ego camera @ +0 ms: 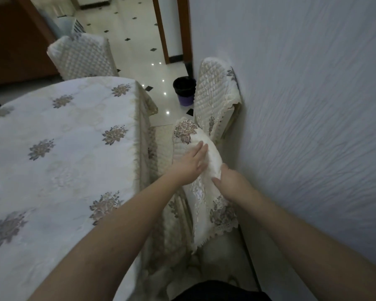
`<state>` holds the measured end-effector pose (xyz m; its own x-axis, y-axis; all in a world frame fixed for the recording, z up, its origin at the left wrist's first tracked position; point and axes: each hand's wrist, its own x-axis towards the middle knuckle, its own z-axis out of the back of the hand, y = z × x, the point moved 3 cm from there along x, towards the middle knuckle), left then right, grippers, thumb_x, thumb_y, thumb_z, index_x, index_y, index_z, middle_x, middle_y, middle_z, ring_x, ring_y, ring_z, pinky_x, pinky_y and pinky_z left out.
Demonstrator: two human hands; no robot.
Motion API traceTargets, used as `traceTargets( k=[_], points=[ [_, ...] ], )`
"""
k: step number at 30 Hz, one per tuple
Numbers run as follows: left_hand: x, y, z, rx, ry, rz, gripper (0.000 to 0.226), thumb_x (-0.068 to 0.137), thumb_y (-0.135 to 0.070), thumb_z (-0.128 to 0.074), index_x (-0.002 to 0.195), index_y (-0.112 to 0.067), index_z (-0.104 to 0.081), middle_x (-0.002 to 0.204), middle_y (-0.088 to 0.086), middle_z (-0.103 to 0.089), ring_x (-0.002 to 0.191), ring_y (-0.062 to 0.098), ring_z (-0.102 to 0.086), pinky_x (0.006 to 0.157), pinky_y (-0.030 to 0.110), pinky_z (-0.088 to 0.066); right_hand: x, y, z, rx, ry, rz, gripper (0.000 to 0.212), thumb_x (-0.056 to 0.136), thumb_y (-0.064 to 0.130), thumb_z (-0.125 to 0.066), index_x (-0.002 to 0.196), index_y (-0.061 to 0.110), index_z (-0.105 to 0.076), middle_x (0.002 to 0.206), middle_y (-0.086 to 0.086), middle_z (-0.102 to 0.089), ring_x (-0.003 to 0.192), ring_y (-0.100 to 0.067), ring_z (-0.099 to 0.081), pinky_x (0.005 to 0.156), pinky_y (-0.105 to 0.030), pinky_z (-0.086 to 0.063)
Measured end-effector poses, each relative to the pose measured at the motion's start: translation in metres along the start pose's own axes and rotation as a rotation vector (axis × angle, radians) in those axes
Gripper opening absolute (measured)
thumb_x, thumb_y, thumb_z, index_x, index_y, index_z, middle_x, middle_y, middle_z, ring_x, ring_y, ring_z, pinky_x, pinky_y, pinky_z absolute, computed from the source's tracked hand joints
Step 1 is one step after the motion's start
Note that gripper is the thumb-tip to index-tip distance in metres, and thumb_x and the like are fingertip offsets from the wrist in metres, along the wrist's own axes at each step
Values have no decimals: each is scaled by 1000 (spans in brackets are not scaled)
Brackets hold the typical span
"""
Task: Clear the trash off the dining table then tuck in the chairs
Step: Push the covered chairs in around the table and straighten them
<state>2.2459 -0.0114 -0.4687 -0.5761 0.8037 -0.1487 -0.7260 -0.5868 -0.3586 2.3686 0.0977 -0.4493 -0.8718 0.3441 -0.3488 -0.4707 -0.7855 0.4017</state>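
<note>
Two bare hands reach out to one chair (195,148) that stands between the dining table (63,148) and the wall (302,105). The left hand (190,165) lies flat on the top of the chair back, with its fingers straight and close together, pressing on the cloth cover. The right hand (231,181) holds the same chair back lower down, with the thumb on the near side and the fingers wrapped behind, where they are hidden. The chair's seat is partly under the edge of the table. I count three chairs. A second chair (215,98) stands farther along the wall, apart from the table. A third chair (83,55) stands at the far end of the table. All three wear quilted cream covers with flowers. The table has one white cloth with seven flower patches showing. One bin (185,90), purple with a black bag inside, sits on the shiny floor (139,51) beside the second chair.
</note>
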Motion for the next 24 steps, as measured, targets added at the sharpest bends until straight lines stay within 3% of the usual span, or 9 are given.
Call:
traceTargets(
  k=[3,6,9,13,16,17,20,24],
  points=[
    [-25,-4,2,-11,84,68,57,102,-41,-36,154,-25,-18,162,-2,-13,142,20,-29,112,36,-26,5,-8,20,111,76,42,49,102,40,-33,138,7,-43,132,-17,-56,118,-33,-54,90,-33,-41],
    [-48,-26,1,-52,112,123,54,101,-44,-37,150,-22,-29,155,2,-33,128,22,-46,103,32,-35,11,-11,31,172,54,29,53,101,41,-36,139,5,-41,136,-17,-52,120,-33,-52,92,-33,-41],
    [-61,-61,-12,-182,85,196,58,99,-52,-35,144,-17,-38,142,7,-50,122,22,-52,97,33,-41,18,-10,27,185,66,9,55,98,42,-42,136,3,-41,131,-19,-55,104,-34,-59,79,-32,-46],
    [-70,-98,-45,-380,20,321,91,84,-65,-46,148,-5,-21,139,18,-49,109,29,-60,84,35,-50,28,-9,18,185,66,-22,65,92,49,-49,139,5,-39,125,-18,-60,98,-32,-62,76,-32,-51],
    [-74,-101,-65,-208,46,392,102,84,-59,-53,152,-8,2,138,19,-48,111,33,-58,78,38,-46,28,-7,10,206,76,-73,69,92,45,-50,142,3,-30,125,-19,-57,93,-32,-60,71,-32,-48],
    [-75,-99,-69,-149,66,443,99,86,-58,-53,152,-7,1,131,17,-54,107,32,-60,73,36,-43,29,-6,8,196,74,-91,70,92,44,-50,142,1,-27,124,-20,-57,96,-33,-59,71,-32,-46],
    [-75,-95,-73,-180,83,541,77,84,-57,-54,137,-5,-31,112,11,-62,100,31,-62,70,35,-44,33,-8,4,175,55,-98,70,92,45,-50,140,-1,-27,123,-20,-56,103,-35,-57,72,-34,-42],
    [-71,-95,-72,-160,96,522,66,79,-54,-59,123,-7,-42,105,9,-61,94,29,-62,65,32,-40,33,-9,1,153,58,-84,84,85,50,-60,142,1,-23,123,-17,-57,101,-33,-58,74,-34,-46]
  ],
)
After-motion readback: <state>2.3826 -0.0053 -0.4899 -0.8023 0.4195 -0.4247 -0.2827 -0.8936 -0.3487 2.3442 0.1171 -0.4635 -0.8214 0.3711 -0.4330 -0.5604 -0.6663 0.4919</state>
